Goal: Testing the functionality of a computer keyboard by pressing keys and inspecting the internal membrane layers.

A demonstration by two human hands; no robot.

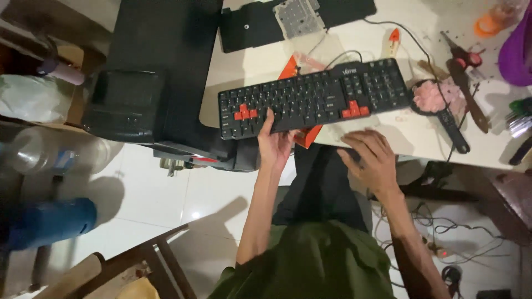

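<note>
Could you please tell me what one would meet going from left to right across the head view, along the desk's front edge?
Black box-shaped device → left hand on the black keyboard → right hand → black-handled magnifier → purple container.

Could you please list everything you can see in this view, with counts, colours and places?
keyboard: one, black with red keys, on the white table near its front edge
table: one, white, upper right
dismantled keyboard shell: one, black with a pale key sheet, at the table's far edge
orange packet: one, under the keyboard
magnifier-like tool: one, black handle, right of the keyboard
purple container: one, right edge
black box: one, left of the table
clear plastic bottle: one, far left
cables: several, dark, on the floor at right
wooden chair: one, lower left
left hand: fingers on the keyboard's front edge
right hand: spread at the table edge, below the keyboard
</note>
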